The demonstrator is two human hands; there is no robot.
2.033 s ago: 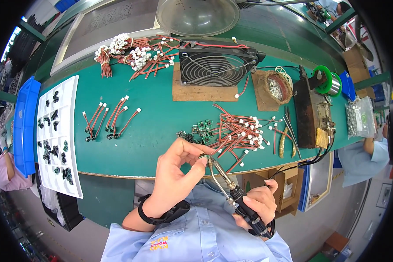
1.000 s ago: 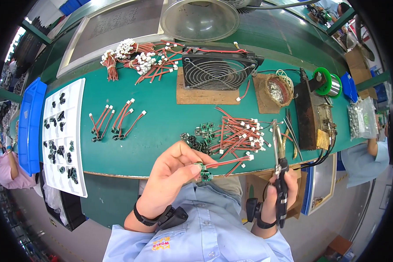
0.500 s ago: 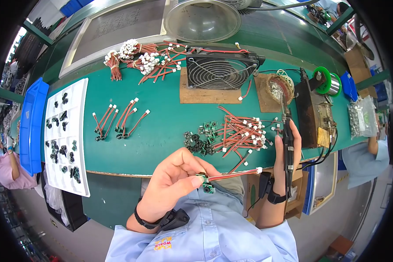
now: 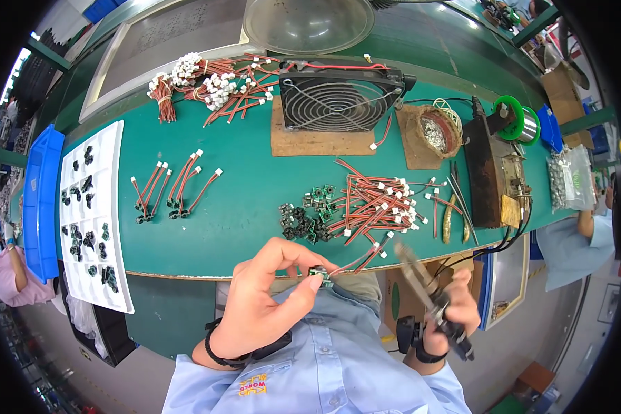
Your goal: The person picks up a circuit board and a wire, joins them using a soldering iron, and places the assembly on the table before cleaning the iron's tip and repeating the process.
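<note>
My left hand (image 4: 265, 297) pinches a small green circuit board (image 4: 318, 274) between thumb and fingertips, in front of the bench edge. From the board a red-and-black wire lead (image 4: 357, 263) runs to the right, ending in a white connector. In my right hand (image 4: 455, 317) is a soldering iron (image 4: 416, 276) with a black handle, smeared by motion. Its shaft points up and left, apart from the board. Beyond my hands lie a pile of wire leads (image 4: 376, 207) and a heap of small boards with black parts (image 4: 303, 222).
Wired boards (image 4: 176, 200) lie left of centre, beside a white tray (image 4: 117, 228) and a blue bin (image 4: 40, 207). Behind stand a fan (image 4: 338, 103) and bundled leads (image 4: 207, 79). Rightward are a round pot (image 4: 438, 134), tweezers (image 4: 462, 200), a dark metal box (image 4: 483, 172) and a solder spool (image 4: 528, 126).
My right hand has brought the soldering iron down from beside the pot toward me and tilted it. The board in my left hand has turned and risen slightly.
</note>
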